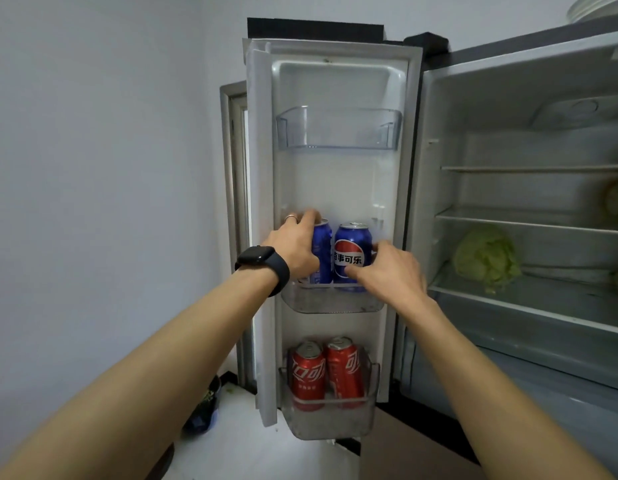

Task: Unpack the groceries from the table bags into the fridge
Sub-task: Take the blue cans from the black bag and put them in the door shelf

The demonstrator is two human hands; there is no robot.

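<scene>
The fridge door stands open in front of me. Two blue Pepsi cans stand upright in its middle door shelf. My left hand, with a black watch on the wrist, is wrapped around the left blue can. My right hand grips the right blue can from its right side. Both cans sit with their bases inside the shelf. Two red Coca-Cola cans stand in the bottom door shelf.
The top door shelf holds nothing. To the right, the fridge interior shows glass shelves with a green cabbage on the lower one. A grey wall is at left, and a dark bag lies on the white floor.
</scene>
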